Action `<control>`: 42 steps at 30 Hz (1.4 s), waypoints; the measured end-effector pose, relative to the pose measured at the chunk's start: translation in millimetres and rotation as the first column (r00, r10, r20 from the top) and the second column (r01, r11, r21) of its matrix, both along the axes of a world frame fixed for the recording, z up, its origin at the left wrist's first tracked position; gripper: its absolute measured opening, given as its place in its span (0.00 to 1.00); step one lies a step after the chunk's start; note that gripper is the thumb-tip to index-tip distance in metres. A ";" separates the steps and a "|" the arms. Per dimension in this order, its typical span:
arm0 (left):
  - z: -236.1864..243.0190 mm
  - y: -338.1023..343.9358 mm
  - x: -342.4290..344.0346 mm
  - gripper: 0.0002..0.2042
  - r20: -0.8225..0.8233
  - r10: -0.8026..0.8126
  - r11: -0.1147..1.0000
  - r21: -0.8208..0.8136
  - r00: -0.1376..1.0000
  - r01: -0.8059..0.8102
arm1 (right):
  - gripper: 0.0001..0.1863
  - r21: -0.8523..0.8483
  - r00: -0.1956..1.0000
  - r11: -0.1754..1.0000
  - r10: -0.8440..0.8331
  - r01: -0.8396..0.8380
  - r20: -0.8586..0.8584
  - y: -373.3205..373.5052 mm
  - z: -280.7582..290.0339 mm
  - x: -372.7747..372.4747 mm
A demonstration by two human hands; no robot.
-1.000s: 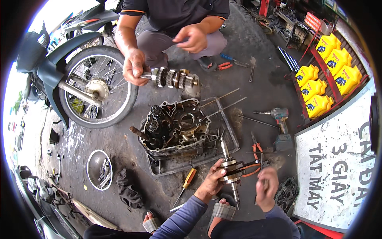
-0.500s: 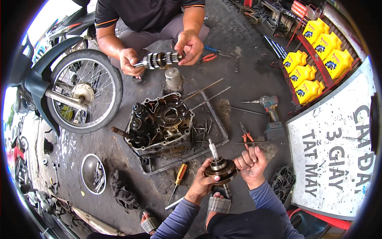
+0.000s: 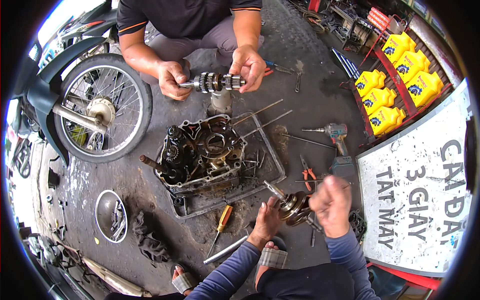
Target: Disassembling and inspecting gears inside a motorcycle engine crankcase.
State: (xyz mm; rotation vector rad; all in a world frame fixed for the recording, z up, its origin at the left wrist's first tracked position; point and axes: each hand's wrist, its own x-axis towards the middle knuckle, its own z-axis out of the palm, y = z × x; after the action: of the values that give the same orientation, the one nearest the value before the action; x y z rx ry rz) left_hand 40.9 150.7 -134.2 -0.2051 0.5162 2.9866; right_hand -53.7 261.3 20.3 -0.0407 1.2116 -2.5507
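My left hand [image 3: 265, 225] grips a metal crankshaft [image 3: 291, 210], which leans with its thin end toward the upper left. My right hand [image 3: 331, 202] is raised at the crankshaft's right side, its fingers bent but smeared by motion, so its grip is unclear. Just beyond lies an opened, oily engine case [image 3: 197, 150] on a metal tray [image 3: 227, 211]. Across from me a squatting person [image 3: 190, 15] holds a shaft with stacked gears [image 3: 210, 82] in both hands, above a cylindrical metal part [image 3: 220, 105].
Around lie a drill [image 3: 339, 142], orange pliers [image 3: 309, 175], a yellow screwdriver [image 3: 224, 220], a bowl of parts [image 3: 105, 227] and a dark rag [image 3: 150, 240]. A motorbike wheel [image 3: 142, 112] stands left; a rack of yellow jugs [image 3: 422, 87] and a white sign board [image 3: 435, 210] are right.
The crankshaft has gone from upright to tilted left. My right hand has risen and moved right since half a second ago. The other person's second hand came onto the gear shaft, which shifted.
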 end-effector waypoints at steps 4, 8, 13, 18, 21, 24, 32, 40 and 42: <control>-13.2 -0.4 -0.4 0.40 0.160 0.023 0.995 -0.099 0.987 -0.007 | 0.23 0.384 0.960 0.922 0.058 0.054 -0.274 -3.9 6.4 -3.2; -13.0 -6.4 -2.3 0.37 0.195 0.008 0.983 -0.181 0.981 0.028 | 0.24 0.301 0.956 0.938 -0.084 0.171 -0.280 1.3 4.8 -12.3; -18.8 -7.8 0.4 0.30 0.251 -0.133 0.949 -0.246 0.959 0.196 | 0.24 0.312 0.987 0.949 0.084 -0.039 -0.134 -4.4 -15.5 -1.0; -28.2 5.0 11.7 0.34 0.227 -0.187 0.950 -0.207 0.956 0.235 | 0.24 0.274 0.998 0.961 -0.016 0.032 -0.061 -12.4 -22.6 7.3; -30.9 10.1 16.7 0.34 0.268 -0.204 0.971 -0.071 0.942 0.230 | 0.24 0.212 1.000 0.977 0.025 -0.022 -0.011 -16.7 -21.3 6.8; -33.0 10.9 16.1 0.35 0.284 -0.173 0.985 0.037 0.943 0.170 | 0.23 0.194 0.997 0.979 -0.073 0.069 0.013 -22.2 -24.3 0.7; -43.4 19.7 -8.7 0.41 0.362 -0.152 0.985 0.136 0.920 0.109 | 0.23 0.115 0.973 0.972 -0.217 0.207 0.079 -44.1 -51.2 -41.4; -61.6 19.4 -15.5 0.17 0.405 -0.271 0.956 0.010 0.873 0.292 | 0.23 0.052 0.965 0.973 -0.228 0.223 0.127 -78.9 -93.0 -89.5; -66.2 15.4 -17.1 0.16 0.374 -0.235 0.966 -0.008 0.897 0.257 | 0.22 0.064 0.960 0.972 -0.232 0.224 0.156 -87.2 -102.1 -98.1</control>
State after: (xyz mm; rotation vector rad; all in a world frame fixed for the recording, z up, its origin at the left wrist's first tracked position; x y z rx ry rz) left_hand 23.8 166.2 -200.4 -0.6427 0.5355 2.5981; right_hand -151.8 174.1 -81.9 0.3299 1.2746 -2.6559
